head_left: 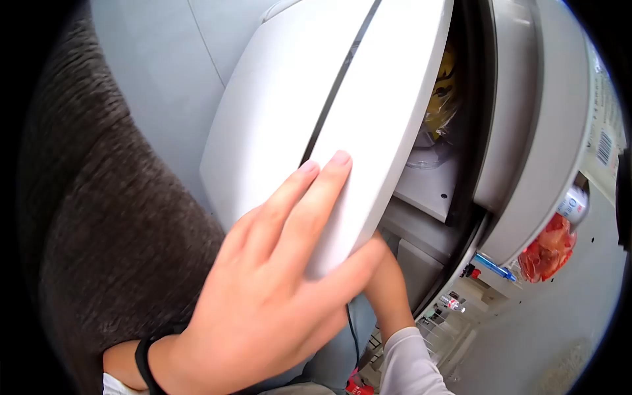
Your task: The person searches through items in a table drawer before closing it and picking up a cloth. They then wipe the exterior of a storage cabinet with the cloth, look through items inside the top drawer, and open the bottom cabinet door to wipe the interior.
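Head view: hand on a white front panel with stuff behind it

So the white front panel is the main thing here. It's right under the left hand, standing away from the cabinet rim so there's an open gap beside it. Can't tell if it slides or swings.

Left grip is wide: two fingertips lie flat next to the dark slot, thumb out by the panel's near edge. More resting than clamping, imo. Can't tell what the right grip is doing; only the right forearm shows, and the hand is hidden.

For handling this well, I'd use the whole palm, not just fingertips, push or pull square to the panel, and keep that thumb clear of the gap. Easy spot to get pinched.

Inside: a yellow item in what looks like clear wrap, and some clear plastic just above a pale board. I'd check neither can snag on the frame.

Outside the rim, on the right: a red pack, a white container touching or just beside it, and a blue pen. Contents unreadable.
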A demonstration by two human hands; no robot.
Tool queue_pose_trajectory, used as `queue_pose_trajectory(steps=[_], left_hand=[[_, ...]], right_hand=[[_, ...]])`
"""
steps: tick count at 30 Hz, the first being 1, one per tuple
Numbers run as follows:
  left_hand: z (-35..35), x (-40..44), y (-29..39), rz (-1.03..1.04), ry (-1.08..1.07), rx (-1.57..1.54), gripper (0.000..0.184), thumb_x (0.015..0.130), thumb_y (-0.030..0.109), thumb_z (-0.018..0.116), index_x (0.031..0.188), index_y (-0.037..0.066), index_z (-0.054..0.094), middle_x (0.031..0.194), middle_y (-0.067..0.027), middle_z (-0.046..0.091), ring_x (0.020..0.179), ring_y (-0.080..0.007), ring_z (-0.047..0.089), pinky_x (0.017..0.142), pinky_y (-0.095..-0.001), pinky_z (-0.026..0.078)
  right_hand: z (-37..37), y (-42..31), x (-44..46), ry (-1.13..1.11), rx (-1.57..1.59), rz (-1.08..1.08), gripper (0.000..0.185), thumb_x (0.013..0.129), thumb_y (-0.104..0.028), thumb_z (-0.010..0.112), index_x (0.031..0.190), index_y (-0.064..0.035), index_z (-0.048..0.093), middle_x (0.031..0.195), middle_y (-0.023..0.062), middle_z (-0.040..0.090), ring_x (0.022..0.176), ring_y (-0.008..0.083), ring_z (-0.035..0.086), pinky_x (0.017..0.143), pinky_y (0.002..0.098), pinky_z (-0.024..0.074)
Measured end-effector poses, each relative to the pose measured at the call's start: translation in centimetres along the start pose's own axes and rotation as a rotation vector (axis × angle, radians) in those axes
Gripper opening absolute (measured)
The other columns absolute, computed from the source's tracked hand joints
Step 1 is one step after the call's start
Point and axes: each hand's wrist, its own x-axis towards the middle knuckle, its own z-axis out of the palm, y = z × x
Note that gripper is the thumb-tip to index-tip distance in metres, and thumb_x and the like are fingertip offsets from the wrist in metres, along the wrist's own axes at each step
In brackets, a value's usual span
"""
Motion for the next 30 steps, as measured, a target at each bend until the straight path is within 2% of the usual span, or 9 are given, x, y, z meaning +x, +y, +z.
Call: queue_pose_trajectory(steps=[4,9,12,15,20,21,22,28,30], left_hand=[[-3.1,1.9,2.7,-0.303,-0.333,-0.032,0.036,0.056,0.013,0.068,0.092,0.015,0.066,0.137,-0.0310,0.029,0.125,-0.0466,0.037,0.095,-0.0491,0.039],[-2.8,1.4,1.9,-0.210,-0.381,-0.011,0.033,0.059,0.020,0.069,0.091,0.017,0.066,0.137,-0.0346,0.026,0.126,-0.0503,0.034,0.096,-0.0524,0.038],[-2.9,1.4,1.1,-0.122,-0.390,-0.057,0.033,0.060,0.020,0.070,0.093,0.016,0.065,0.137,-0.0359,0.023,0.125,-0.0526,0.033,0.098,-0.0545,0.036],[-2.8,1.1,2.1,-0.282,-0.358,-0.060,0.037,0.060,0.020,0.071,0.097,0.017,0.066,0.139,-0.0332,0.022,0.126,-0.0517,0.032,0.095,-0.0528,0.038],[-1.0,-1.5,-0.8,-0.013,-0.221,0.087,0.040,0.059,0.018,0.072,0.098,0.017,0.066,0.139,-0.0326,0.026,0.128,-0.0479,0.032,0.095,-0.0493,0.038],[-1.8,-0.1,0.5,-0.098,-0.267,0.021,0.042,0.058,0.017,0.072,0.099,0.017,0.065,0.139,-0.0324,0.026,0.127,-0.0478,0.033,0.094,-0.0486,0.039],[-2.7,1.4,1.8,-0.185,-0.307,-0.042,0.043,0.058,0.016,0.072,0.100,0.017,0.064,0.139,-0.0322,0.026,0.127,-0.0477,0.033,0.092,-0.0478,0.040],[-2.7,1.2,2.1,-0.196,-0.289,-0.016,0.047,0.057,0.015,0.071,0.103,0.017,0.062,0.140,-0.0318,0.025,0.127,-0.0466,0.035,0.090,-0.0474,0.042],[-2.7,1.3,2.1,-0.193,-0.289,-0.015,0.048,0.057,0.014,0.070,0.104,0.016,0.062,0.141,-0.0319,0.024,0.126,-0.0466,0.036,0.090,-0.0475,0.043]], right_hand=[[-0.9,0.7,3.0,-0.037,-0.079,-0.057,0.063,0.084,-0.028,0.063,0.131,0.0050,0.036,0.126,0.0200,0.049,0.118,0.0286,0.047,0.098,0.0345,0.0375],[-2.4,0.6,6.7,0.024,-0.317,-0.219,0.066,0.083,-0.029,0.064,0.131,0.0064,0.036,0.125,0.0210,0.050,0.119,0.0295,0.047,0.098,0.0348,0.0368],[-4.5,-0.1,8.4,0.350,-0.873,-0.512,0.070,0.080,-0.028,0.067,0.131,0.0080,0.035,0.126,0.0239,0.048,0.120,0.0322,0.045,0.101,0.0365,0.0337],[-7.0,-2.8,9.5,0.442,-0.937,-0.474,0.076,0.077,-0.028,0.070,0.132,0.0087,0.032,0.132,0.0263,0.042,0.123,0.0351,0.041,0.103,0.0371,0.0313],[-10.7,-5.5,7.9,0.563,-0.693,-0.606,0.067,0.079,-0.023,0.069,0.130,0.0062,0.036,0.129,0.0211,0.045,0.120,0.0286,0.043,0.102,0.0340,0.0311],[-10.5,-5.9,7.1,0.542,-0.628,-0.634,0.064,0.080,-0.022,0.068,0.129,0.0055,0.037,0.128,0.0196,0.046,0.119,0.0269,0.044,0.102,0.0333,0.0311],[-10.5,-6.0,6.9,0.580,-0.648,-0.656,0.062,0.081,-0.021,0.068,0.128,0.0047,0.038,0.127,0.0185,0.047,0.118,0.0259,0.044,0.101,0.0330,0.0312],[-10.8,-5.6,5.5,0.738,-0.780,-0.760,0.052,0.081,-0.015,0.065,0.126,0.0003,0.043,0.125,0.0163,0.050,0.118,0.0257,0.047,0.100,0.0327,0.0326],[-11.7,-5.9,4.6,0.736,-1.024,-0.768,0.050,0.079,-0.011,0.065,0.125,-0.0022,0.046,0.122,0.0155,0.053,0.116,0.0286,0.049,0.098,0.0345,0.0356]])
